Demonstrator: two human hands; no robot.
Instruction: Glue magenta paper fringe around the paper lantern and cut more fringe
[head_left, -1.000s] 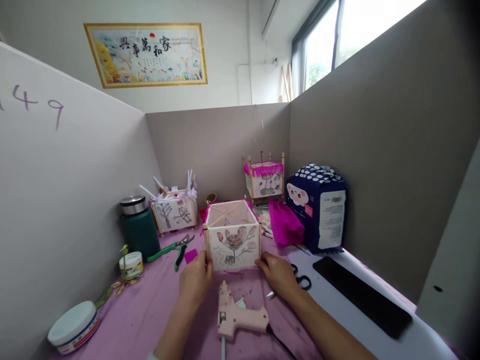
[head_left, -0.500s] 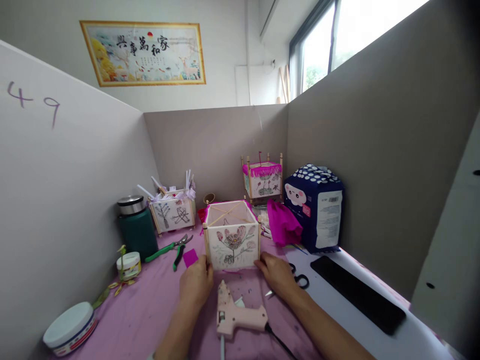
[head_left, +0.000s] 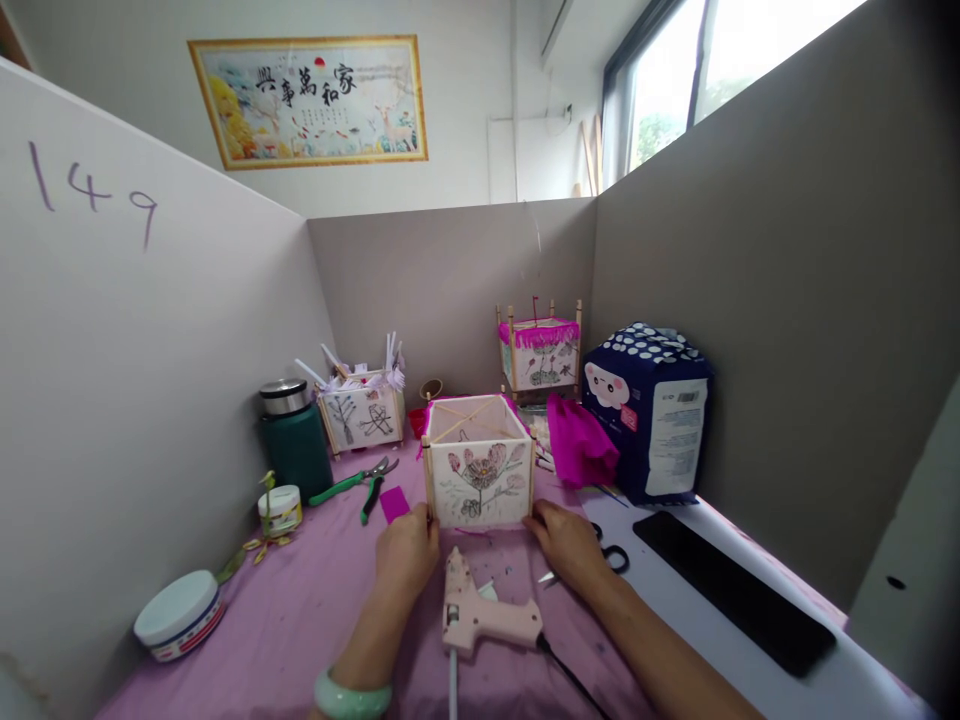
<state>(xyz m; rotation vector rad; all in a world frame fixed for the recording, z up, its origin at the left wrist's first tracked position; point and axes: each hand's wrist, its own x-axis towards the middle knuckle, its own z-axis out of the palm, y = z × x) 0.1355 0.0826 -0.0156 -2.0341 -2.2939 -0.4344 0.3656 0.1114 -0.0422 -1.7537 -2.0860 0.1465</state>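
A square paper lantern with flower drawings, wooden corner posts and magenta trim stands on the pink cloth. My left hand is closed on its lower left corner post. At the lower right corner, my right hand grips the other post, fingertips partly hidden. Thin sticks cross over the lantern's open top. Between my forearms lies a pink glue gun, its nozzle pointing towards the lantern. Scissors lie partly under my right hand. Near my left hand is a small magenta paper piece.
At left stand a green thermos, green-handled pruners and white-lidded tubs. Behind are a paper-filled lantern box, a fringed lantern and magenta paper. At right are a blue package and a black slab.
The whole view has shifted, so everything sits slightly further right and a bit higher. My hands keep their hold on the lantern, which stays in place between them.
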